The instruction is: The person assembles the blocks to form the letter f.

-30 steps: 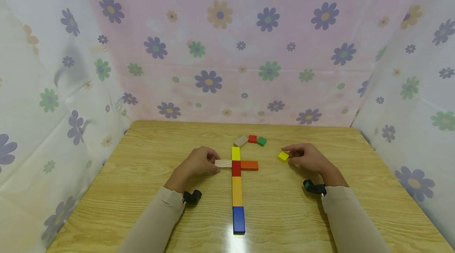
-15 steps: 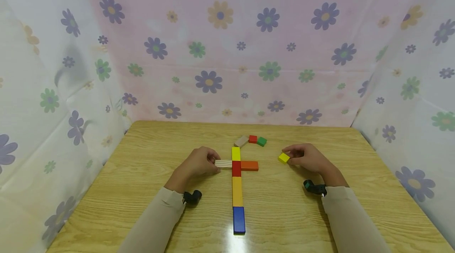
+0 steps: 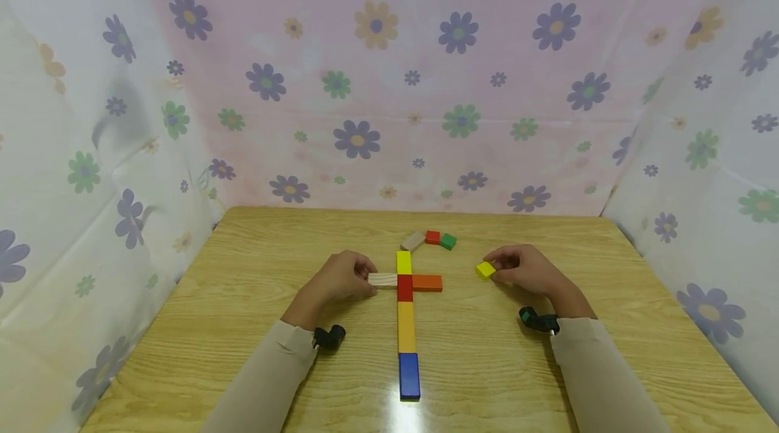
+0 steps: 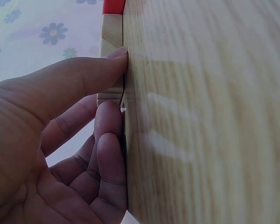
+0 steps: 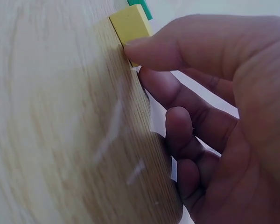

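Pinching fingers: the right hand [image 3: 528, 269] is nipping a small yellow block [image 3: 485, 270] between thumb and fingertips [image 5: 139, 49]; the left hand [image 3: 341, 279] is gripping the outer end of a pale wooden block [image 3: 383, 279].
Whereabouts: both blocks are lying flat on the counter [image 3: 243, 270], the pale one butting against the red block [image 3: 404, 287] of a coloured row, the yellow one well apart to the right.
Handling: likely light, rigid painted wood, smooth-faced; taking hold across opposite side faces looks safest.
Beyond: orange block [image 3: 427, 283], blue block [image 3: 410, 375], three loose blocks [image 3: 429, 240] behind.
Writing: none is showing.
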`<state>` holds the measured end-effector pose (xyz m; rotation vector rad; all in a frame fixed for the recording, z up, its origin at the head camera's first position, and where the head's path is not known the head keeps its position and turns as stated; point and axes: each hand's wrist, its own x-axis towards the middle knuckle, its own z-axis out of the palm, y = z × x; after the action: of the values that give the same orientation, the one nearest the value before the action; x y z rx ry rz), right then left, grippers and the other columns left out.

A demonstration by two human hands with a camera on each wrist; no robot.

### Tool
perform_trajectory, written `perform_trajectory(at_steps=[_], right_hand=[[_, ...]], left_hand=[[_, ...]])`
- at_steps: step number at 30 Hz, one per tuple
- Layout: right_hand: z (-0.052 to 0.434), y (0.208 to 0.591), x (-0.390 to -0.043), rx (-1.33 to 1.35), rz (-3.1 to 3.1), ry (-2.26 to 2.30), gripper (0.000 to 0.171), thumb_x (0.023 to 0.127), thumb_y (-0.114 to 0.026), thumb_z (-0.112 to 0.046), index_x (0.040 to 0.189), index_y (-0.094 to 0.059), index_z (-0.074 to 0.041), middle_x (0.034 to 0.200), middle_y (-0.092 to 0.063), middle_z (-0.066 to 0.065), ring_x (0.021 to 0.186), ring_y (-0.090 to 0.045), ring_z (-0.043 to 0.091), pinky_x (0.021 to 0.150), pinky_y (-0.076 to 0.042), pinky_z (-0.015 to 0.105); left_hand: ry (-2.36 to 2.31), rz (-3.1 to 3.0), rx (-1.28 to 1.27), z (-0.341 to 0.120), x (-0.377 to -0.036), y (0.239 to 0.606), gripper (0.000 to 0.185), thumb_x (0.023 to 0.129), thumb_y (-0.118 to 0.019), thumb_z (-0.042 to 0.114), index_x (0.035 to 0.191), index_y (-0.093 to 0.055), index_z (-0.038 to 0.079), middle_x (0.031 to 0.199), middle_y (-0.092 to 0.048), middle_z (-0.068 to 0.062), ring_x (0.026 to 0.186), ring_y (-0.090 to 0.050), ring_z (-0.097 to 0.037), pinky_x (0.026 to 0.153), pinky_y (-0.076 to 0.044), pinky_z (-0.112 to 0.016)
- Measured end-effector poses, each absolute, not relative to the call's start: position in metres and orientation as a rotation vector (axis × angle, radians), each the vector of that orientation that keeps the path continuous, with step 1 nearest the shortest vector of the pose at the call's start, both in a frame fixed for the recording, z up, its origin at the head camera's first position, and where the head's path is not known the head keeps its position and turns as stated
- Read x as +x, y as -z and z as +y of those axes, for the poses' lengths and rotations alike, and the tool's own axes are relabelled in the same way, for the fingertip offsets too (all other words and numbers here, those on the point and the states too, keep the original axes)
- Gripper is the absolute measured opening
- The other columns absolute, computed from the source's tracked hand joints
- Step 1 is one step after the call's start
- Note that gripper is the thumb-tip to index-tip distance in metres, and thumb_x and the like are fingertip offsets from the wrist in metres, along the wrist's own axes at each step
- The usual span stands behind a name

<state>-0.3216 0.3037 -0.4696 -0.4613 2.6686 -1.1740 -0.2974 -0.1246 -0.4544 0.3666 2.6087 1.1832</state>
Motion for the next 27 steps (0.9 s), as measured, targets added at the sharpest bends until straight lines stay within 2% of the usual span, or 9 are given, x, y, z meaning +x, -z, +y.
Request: perform_trajectory(at_steps=[10, 27], right_hand=[[0.3044, 0.4676, -0.321, -0.439, 2.672, 1.182, 0.037, 0.091, -0.08, -0.021, 0.125, -0.071, -0.013, 0.112, -0.069, 0.009, 0.097, -0.062, 0.024, 0.077, -0.054, 0.03], [0.2962, 0.4634, -0.3212, -0.408, 2.753, 1.109, 0.034, 0.091, -0.081, -0.02, 0.123, -0.072, -0.012, 0.106, -0.07, 0.007, 0.093, -0.064, 0.021, 0.074, -0.054, 0.03]], left_hand=[[-1.176, 2.613, 0.364, -0.1236, -0.2962, 0.4515, 0.029, 0.08, -0.091, 0.016, 0.105, -0.077, 0.013, 0.088, -0.064, -0.003, 0.08, -0.056, -0.019, 0.074, -0.05, -0.031], [-1.196, 2.609, 0.392, -0.1269, -0.2943, 0.4525, 0.03, 0.081, -0.09, 0.015, 0.108, -0.077, 0.011, 0.089, -0.064, -0.002, 0.079, -0.056, -0.018, 0.073, -0.05, -0.031]])
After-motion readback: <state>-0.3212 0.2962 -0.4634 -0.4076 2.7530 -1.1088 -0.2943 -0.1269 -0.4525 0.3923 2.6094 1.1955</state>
